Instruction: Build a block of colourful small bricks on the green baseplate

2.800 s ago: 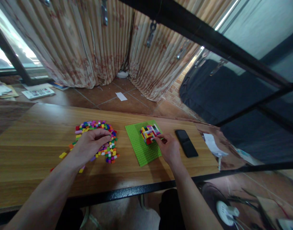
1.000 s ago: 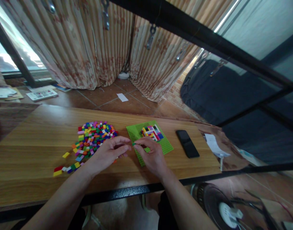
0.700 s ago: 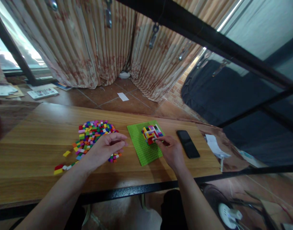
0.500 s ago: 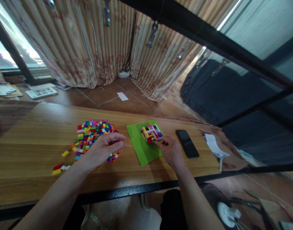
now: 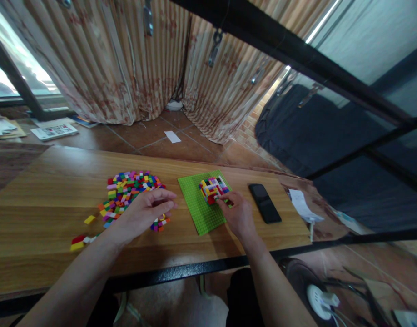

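Observation:
On the green studded baseplate [image 5: 195,200] stands a small block structure [image 5: 211,187] of yellow, white, red, purple and other toy bricks. My right hand [image 5: 238,212] reaches in from the right, its thumb and forefinger pinched at the structure's near side. A small pale brick [image 5: 215,197] shows at those fingertips; its exact shape is too small to tell. To the left, my left hand [image 5: 149,210] hovers with loosely curved fingers apart and nothing in it. Beneath and behind it lies a loose pile of coloured bricks [image 5: 131,184], partly hidden by that hand and forearm.
A black phone [image 5: 265,203] lies on the wooden table [image 5: 41,204] right of the baseplate. Stray yellow, red and white bricks [image 5: 78,243] sit left of the pile. A black metal edge [image 5: 181,269] runs along the table's front. Behind the table hang striped curtains [image 5: 154,68].
My right fingertips have moved slightly left and closer against the near side of the block structure. The left hand keeps its pose, and the whole view has shifted a little.

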The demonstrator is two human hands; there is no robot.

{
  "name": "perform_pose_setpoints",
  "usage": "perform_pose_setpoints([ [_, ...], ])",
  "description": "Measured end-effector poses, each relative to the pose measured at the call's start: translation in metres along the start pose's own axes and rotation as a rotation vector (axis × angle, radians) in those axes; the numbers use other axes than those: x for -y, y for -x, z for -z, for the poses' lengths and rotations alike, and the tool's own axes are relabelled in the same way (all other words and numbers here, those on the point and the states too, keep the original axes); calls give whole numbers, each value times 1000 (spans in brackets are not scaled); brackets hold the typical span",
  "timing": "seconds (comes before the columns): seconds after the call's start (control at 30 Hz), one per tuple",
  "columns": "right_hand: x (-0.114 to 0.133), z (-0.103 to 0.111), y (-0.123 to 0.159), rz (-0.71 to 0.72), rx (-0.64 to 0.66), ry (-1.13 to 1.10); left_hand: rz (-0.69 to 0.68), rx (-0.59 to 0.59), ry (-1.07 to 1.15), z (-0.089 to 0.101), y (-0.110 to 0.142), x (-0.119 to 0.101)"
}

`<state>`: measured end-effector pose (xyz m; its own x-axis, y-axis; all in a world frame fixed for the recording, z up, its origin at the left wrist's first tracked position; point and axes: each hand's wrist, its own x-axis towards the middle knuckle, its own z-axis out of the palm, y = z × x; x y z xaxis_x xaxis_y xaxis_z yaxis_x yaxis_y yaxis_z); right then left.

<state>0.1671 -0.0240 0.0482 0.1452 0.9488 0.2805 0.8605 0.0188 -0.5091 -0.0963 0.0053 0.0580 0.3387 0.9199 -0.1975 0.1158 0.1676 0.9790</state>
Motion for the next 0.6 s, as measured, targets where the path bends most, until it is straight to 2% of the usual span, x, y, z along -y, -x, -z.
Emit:
perform_pose_setpoints([
  [0.37, 2, -2, 1, -8, -5, 32, 6, -9, -19, 0, 0, -1],
  [0.6, 1, -3, 1, 9, -16, -4, -35, 13, -46, 1, -1, 2],
])
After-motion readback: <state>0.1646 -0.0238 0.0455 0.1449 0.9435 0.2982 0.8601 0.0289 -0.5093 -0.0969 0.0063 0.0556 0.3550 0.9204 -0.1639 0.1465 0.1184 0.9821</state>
